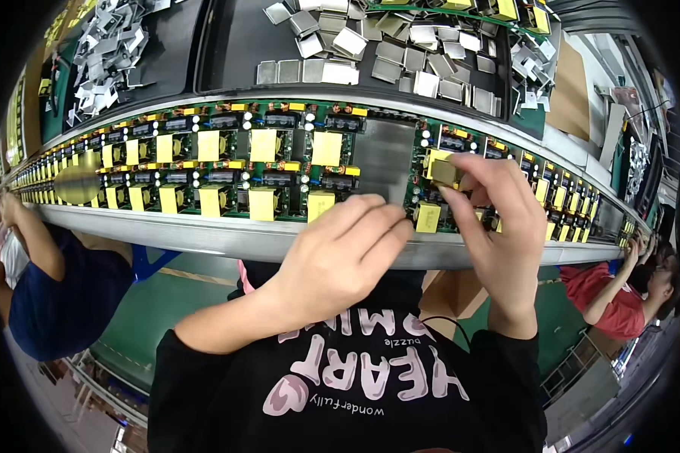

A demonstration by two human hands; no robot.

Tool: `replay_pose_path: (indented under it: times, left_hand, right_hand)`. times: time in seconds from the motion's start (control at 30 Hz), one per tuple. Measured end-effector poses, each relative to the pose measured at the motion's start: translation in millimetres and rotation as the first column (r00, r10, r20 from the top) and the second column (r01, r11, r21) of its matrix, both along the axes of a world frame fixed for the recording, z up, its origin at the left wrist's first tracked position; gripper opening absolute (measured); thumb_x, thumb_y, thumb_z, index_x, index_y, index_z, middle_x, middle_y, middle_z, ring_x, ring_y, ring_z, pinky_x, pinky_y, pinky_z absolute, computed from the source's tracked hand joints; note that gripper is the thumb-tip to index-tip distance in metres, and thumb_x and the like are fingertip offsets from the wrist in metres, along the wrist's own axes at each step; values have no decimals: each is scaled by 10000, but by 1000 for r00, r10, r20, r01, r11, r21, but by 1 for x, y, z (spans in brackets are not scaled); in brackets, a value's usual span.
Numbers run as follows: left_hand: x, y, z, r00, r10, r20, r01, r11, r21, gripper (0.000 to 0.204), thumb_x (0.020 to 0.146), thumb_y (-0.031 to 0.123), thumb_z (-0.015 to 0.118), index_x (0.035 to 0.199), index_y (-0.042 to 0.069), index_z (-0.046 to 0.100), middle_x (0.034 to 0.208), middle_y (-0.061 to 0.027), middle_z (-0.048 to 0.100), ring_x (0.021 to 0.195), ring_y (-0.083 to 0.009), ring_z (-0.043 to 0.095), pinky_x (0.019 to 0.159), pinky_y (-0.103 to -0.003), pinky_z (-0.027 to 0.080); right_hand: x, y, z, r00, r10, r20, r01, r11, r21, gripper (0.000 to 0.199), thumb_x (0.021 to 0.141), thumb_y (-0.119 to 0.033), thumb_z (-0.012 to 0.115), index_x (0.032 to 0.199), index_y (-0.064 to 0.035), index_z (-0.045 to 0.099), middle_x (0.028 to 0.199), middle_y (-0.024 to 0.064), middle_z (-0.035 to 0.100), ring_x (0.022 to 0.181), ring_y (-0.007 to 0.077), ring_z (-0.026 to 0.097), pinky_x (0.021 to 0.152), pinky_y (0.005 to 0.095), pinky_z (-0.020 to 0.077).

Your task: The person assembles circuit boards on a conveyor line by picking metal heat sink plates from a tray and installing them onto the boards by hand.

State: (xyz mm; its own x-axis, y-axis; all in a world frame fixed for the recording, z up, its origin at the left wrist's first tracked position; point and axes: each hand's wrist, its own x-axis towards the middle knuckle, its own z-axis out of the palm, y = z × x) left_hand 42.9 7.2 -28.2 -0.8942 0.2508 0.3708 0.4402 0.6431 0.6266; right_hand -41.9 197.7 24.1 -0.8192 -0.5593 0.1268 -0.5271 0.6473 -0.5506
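Note:
Between the thumb and forefinger of my right hand (502,208) is a small metal bracket (446,173), dull grey. It is at a yellow-wrapped transformer (434,160) on the green circuit board to the right of a gap in the row; whether it touches the transformer I cannot tell. My left hand (347,245) lies over the near side of the line, palm down, fingers extended, and nothing shows in it. Its fingertips reach the bare metal strip (386,162) in the gap. Beside them is another yellow transformer (321,204), partly covered by the hand.
A long metal rail (227,231) carries green boards with yellow transformers (208,145). Beyond it, black trays (238,45) hold loose metal brackets (412,57). Co-workers in a dark blue shirt (68,291) and a red shirt (601,298) are at the left and right.

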Motion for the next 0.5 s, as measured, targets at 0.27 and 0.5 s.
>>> replay_pose_path:
  times: [0.27,0.5]
  left_hand:
    - [16,17,-23,995,-62,-83,71,991,110,265,793,109,657,1022,-14,708,1145,-123,672,1062,-269,620,851,-365,573]
    - [15,12,-25,996,-65,-65,76,983,166,257,820,136,651,1018,-16,714,1141,-129,671,1087,-263,620,865,-360,570]
  right_hand:
    - [-2,-24,-9,999,26,-34,-17,970,243,326,837,-20,750,1145,-49,647,831,78,581,656,256,586,575,354,470]
    - [-1,-37,-7,1000,-21,9,17,944,331,314,816,43,773,1109,-28,687,752,36,522,614,122,505,529,275,415]
